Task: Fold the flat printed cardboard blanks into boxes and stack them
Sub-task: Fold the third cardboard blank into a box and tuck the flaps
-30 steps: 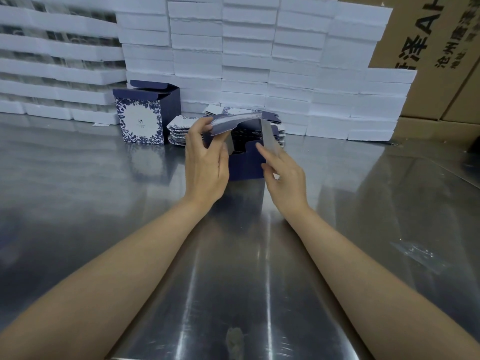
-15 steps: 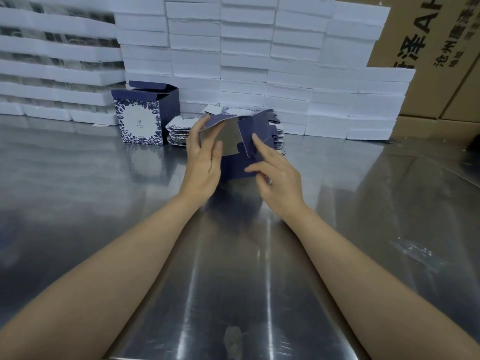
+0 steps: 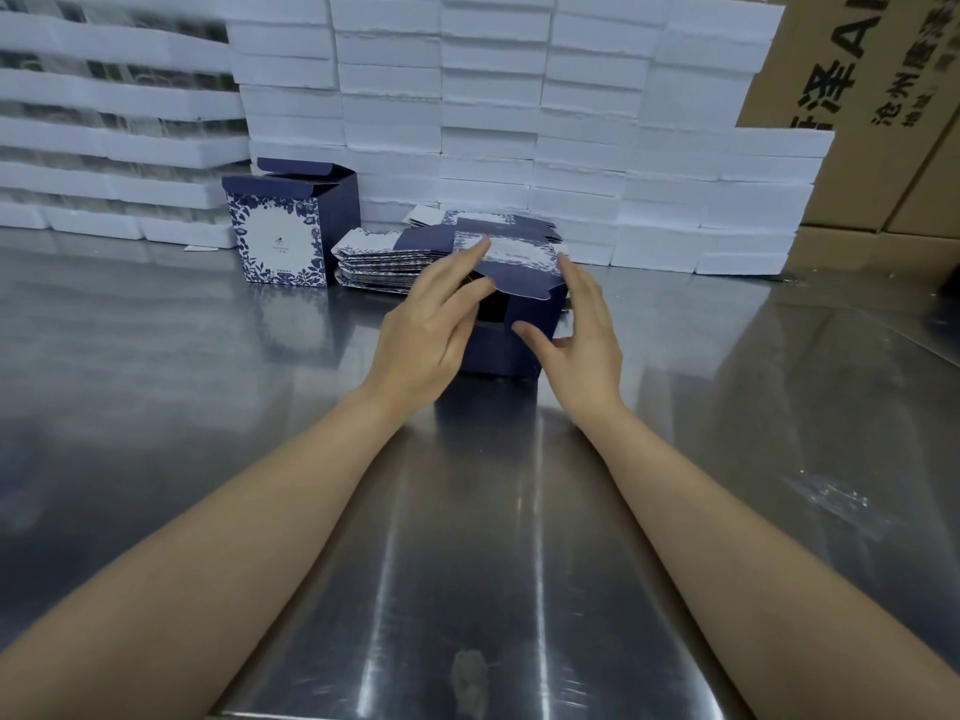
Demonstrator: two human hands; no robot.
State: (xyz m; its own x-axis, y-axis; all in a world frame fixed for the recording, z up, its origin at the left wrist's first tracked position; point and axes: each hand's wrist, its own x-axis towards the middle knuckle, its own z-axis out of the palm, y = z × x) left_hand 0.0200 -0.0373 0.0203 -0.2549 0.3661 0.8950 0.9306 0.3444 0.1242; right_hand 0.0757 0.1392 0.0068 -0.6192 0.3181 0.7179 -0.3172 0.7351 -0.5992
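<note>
A half-folded navy box point(image 3: 511, 324) stands on the steel table point(image 3: 156, 381) between my hands, its top flap bent over the opening. My left hand point(image 3: 431, 324) lies against the box's left side with straight fingers touching the flap. My right hand point(image 3: 576, 330) frames the right side, fingers up along the wall and thumb pressing the front face. Behind the box lies a pile of flat printed blanks point(image 3: 395, 262). One finished box point(image 3: 291, 226), navy with a white floral front, stands at the back left with its lid flap raised.
A wall of white foam trays point(image 3: 493, 96) lines the back of the table. Brown cartons point(image 3: 872, 96) with black print stand at the right. A scrap of clear plastic point(image 3: 831, 496) lies on the table to the right.
The box has been set down lower on the table and its top flap folded over. Both hands have shifted from pinching the flaps to flanking the box with straighter fingers.
</note>
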